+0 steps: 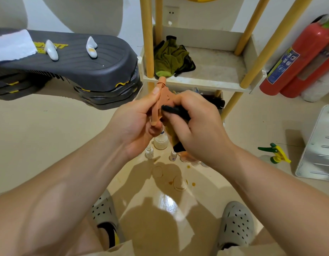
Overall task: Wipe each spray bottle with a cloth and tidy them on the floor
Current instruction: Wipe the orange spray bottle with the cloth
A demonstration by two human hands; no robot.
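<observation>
Glossy beige floor point(49, 135) fills the frame, stained with orange rings at lower centre. At centre, both hands meet on an orange plastic spray bottle point(163, 95). Its long axis runs up-down in the frame, with the nozzle toward the shelf point(206, 82) above and the slim trigger hanging below. The left hand point(136, 122) pinches the head and trigger. The right hand point(200, 130) grips a dark fuzzy cloth point(175, 109) against the neck, hiding the body. Small clear bottles point(161, 142) stand beneath. A green-and-yellow sprayer point(276, 154) sits at right, below red cylindrical extinguishers point(298, 58).
</observation>
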